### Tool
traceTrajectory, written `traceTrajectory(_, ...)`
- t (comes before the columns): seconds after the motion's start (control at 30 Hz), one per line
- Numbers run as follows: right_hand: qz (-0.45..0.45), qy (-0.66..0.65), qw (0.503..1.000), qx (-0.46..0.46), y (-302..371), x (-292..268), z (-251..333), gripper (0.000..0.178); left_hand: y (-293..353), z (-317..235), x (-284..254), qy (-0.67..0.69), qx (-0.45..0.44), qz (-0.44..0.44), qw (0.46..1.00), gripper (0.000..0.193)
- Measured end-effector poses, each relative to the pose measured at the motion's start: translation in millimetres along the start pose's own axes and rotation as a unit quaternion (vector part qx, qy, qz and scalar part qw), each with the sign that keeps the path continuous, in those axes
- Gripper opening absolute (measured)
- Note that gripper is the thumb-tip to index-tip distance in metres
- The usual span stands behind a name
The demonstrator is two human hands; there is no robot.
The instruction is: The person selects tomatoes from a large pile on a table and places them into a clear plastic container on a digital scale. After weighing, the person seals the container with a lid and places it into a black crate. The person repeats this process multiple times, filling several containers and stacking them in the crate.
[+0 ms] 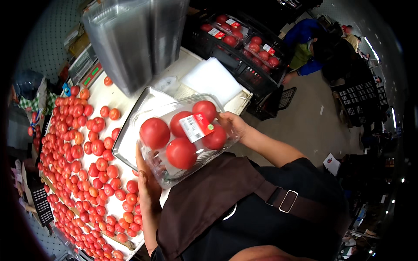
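Note:
Between my two hands is a clear plastic clamshell box (157, 170) with several large red tomatoes (181, 153) inside. A red and white label (196, 127) sits on its lid, which looks closed. My left hand (149, 185) grips the box's left end, its fingers partly hidden behind the plastic. At the opposite end, my right hand (234, 125) holds the corner, thumb along the top edge. Below and behind the box lies a shallow metal tray (123, 150), largely covered by it.
Loose tomatoes (98, 182) spread over the white table (124, 106) on the left. Tall stacks of clear plastic boxes (130, 43) stand behind the tray, beside white sheets (212, 78). A black crate (244, 65) holds packed tomatoes. Another person (305, 48) bends near the crate.

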State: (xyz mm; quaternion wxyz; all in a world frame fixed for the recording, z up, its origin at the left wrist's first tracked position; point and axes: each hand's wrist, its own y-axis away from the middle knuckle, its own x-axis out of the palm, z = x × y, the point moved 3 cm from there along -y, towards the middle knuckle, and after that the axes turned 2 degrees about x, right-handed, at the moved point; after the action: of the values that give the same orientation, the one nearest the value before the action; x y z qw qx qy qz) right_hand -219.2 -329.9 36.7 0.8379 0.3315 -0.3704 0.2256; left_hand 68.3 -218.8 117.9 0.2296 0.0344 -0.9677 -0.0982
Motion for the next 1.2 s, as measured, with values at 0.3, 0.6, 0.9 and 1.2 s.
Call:
traceTrajectory(0.3,-0.167,-0.142,0.962,-0.166,82.1,-83.1,137.7,0.043,-64.6,39.9,121.5,0.023,-0.019,0.084,0.996,0.069)
traceTrajectory(0.6,-0.275,-0.115,0.910,-0.289,76.0,-234.6,278.4,0.039,-99.0,89.8,175.2,0.051,-0.063,0.035,0.996,0.055)
traceTrajectory(0.9,-0.377,0.025,0.924,-0.056,30.5,-294.0,285.5,0.056,-114.3,109.2,202.6,0.064,-0.094,-0.008,0.994,0.044)
traceTrajectory(1.2,-0.389,0.624,0.633,-0.244,81.5,-227.7,264.8,0.029,-147.2,122.6,211.3,0.055,-0.142,0.041,0.987,0.040)
